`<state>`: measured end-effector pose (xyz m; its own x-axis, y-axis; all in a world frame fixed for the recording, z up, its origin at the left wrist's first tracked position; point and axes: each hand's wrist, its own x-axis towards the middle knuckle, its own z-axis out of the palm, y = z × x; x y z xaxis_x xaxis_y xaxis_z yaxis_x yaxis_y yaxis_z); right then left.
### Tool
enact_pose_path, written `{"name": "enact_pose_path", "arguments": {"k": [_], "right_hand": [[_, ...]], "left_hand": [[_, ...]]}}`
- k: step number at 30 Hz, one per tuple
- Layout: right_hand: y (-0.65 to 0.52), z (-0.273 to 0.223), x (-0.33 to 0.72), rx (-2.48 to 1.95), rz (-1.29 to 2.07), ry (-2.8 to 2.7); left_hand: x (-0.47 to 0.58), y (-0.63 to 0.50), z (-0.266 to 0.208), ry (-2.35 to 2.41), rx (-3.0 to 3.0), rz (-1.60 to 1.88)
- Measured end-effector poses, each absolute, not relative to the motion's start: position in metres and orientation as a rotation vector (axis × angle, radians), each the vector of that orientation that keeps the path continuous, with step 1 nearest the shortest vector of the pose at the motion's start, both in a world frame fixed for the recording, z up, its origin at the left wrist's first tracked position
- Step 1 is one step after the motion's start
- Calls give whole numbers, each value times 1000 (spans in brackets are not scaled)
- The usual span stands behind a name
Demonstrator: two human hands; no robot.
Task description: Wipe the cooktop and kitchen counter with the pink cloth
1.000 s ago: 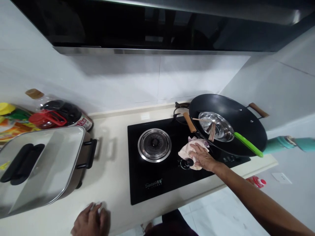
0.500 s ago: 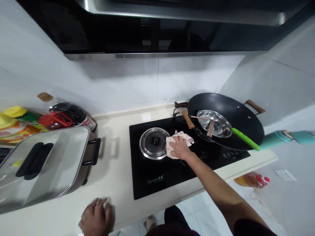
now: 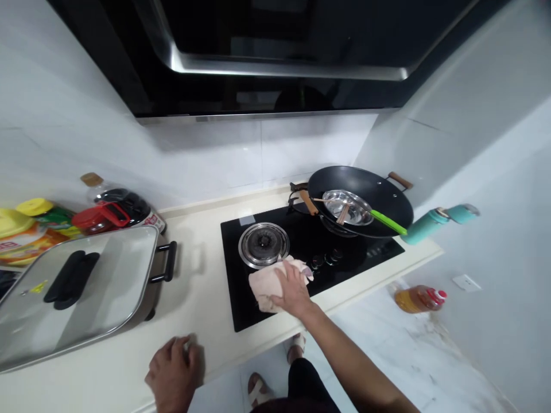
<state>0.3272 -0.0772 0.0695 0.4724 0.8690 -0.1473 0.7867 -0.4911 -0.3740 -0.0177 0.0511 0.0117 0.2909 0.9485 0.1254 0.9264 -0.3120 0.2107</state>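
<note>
My right hand [image 3: 293, 289] presses a pale pink cloth [image 3: 267, 285] onto the black glass cooktop [image 3: 241, 314], its fingers spread over the cloth's right part. The cloth lies just in front of the round left burner [image 3: 264, 245] and hides the front of the glass there. Beside its right end are the control knobs [image 3: 325, 258]. My left hand [image 3: 173, 370] rests on the pale countertop [image 3: 204, 321] near its front edge, fingers loosely bent and apart, holding nothing visible.
A black wok [image 3: 387, 198] on the right burner holds a metal bowl [image 3: 350, 213] and a green-handled utensil [image 3: 387, 222]. A lidded electric pan [image 3: 116, 275] and bottles [image 3: 124, 201] stand left. A range hood [image 3: 275, 94] overhangs. An oil bottle [image 3: 419, 299] stands on the floor.
My right hand has moved the cloth from the right side of the left burner toward the front left of the cooktop; the cloth is more spread out. The view has shifted; my left hand stays on the countertop.
</note>
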Motion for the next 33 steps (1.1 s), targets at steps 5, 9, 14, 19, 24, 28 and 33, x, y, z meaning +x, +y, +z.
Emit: {"name": "enact_pose_path", "arguments": {"k": [5, 9, 14, 19, 24, 28, 33], "right_hand": [[-106, 65, 359, -2529, 507, -1291], [-144, 55, 365, -2428, 418, -1444], [-198, 40, 406, -2396, 305, -1524], [-248, 16, 482, -2475, 80, -1378], [-276, 5, 547, -2358, -77, -1193], [-255, 34, 572, -2518, -121, -934], [-197, 72, 581, -2871, 132, -848]], "left_hand": [[-17, 57, 9, 1787, 2376, 327], [-13, 61, 14, 1844, 2311, 295], [3, 58, 30, 2002, 2137, 263], [20, 48, 38, 2107, 2104, 271], [24, 48, 36, 2151, 2101, 241], [23, 51, 37, 2160, 2120, 218], [28, 49, 42, 2174, 2103, 155]]}}
